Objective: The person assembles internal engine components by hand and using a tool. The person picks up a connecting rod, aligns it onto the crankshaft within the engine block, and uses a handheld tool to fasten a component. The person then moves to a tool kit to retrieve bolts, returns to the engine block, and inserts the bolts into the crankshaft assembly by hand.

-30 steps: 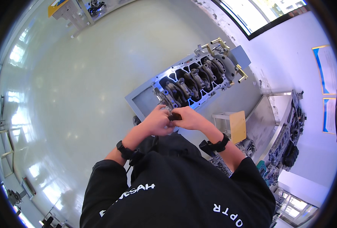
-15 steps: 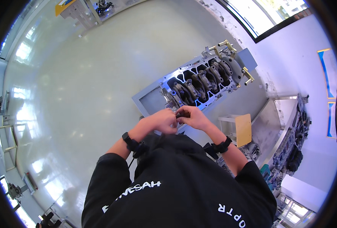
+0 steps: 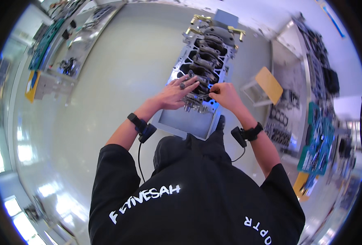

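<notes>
An upturned engine block (image 3: 177,73) with its crankshaft (image 3: 205,61) exposed lies before me. My left hand (image 3: 173,94) rests over the near left edge of the block, fingers stretched out and spread. A small dark round piece (image 3: 182,86) shows between those fingers; whether it is loose or part of the engine I cannot tell. At the near right edge of the block, my right hand (image 3: 226,96) is closed, thumb and fingertips pinched together low over the block. What they hold, if anything, is too small to make out.
A grey stand (image 3: 181,132) carries the block, with yellow-brass handles (image 3: 239,32) at its far end. To the right are a stool with a tan seat (image 3: 269,85), a shelf with engine parts (image 3: 279,116) and a green tool case (image 3: 311,157). A workbench (image 3: 81,45) stands far left.
My hands were together near my body at the block's near end. They have moved apart and forward onto the block, the left spreading its fingers. My view has turned right.
</notes>
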Available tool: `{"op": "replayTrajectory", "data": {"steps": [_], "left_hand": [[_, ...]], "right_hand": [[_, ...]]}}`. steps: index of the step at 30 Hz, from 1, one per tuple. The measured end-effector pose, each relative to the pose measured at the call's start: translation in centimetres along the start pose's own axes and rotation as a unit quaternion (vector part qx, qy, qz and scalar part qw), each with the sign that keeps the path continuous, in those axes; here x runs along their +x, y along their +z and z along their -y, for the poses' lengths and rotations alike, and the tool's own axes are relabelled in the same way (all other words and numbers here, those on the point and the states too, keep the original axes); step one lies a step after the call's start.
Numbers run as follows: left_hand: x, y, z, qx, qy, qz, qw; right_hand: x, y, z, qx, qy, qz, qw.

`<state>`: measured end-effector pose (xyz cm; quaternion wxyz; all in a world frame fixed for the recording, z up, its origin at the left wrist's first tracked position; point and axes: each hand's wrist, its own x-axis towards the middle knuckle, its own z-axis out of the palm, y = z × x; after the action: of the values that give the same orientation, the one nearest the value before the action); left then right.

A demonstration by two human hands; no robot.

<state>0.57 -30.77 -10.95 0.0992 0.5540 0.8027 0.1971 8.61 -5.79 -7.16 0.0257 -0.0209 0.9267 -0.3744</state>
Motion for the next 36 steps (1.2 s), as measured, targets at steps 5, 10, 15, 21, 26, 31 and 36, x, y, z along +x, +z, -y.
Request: {"op": "replayTrajectory", "data": {"steps": [5,10,15,21,26,31,36], "left_hand": [[0.5,0.6,2.2,0.066,0.051,0.038,0.996],[0.8,1.2,3.3,0.046,0.062,0.031,0.997],[1.0,1.4,3.3,0.08,0.065,0.042,0.994],[1.4,1.7,3.0,0.127,0.119,0.087,0.981],[1.2,2.0,3.5,0.12,0.104,0.097,0.983],[0.7,2.5,4.1,0.132,0.118,0.096,0.98],[-0.7,2.1,4.0,0.067,0.101,0.073,0.99]], "right_hand": [[-2.1,2.8,-1.2,-0.009,0.07,-0.069,0.995],[-2.4,3.5,-2.1,-0.061,0.092,-0.098,0.989],[-1.4,4.3,0.3,-0.116,0.082,-0.087,0.986],[-0.1,6.6,0.3,-0.143,0.004,-0.045,0.989],[-0.9,6.8,0.5,-0.153,0.075,-0.032,0.985],[-1.8,5.1,1.4,-0.181,0.056,-0.058,0.98],[-3.4,1.7,3.9,-0.096,-0.022,0.005,0.995]]}}
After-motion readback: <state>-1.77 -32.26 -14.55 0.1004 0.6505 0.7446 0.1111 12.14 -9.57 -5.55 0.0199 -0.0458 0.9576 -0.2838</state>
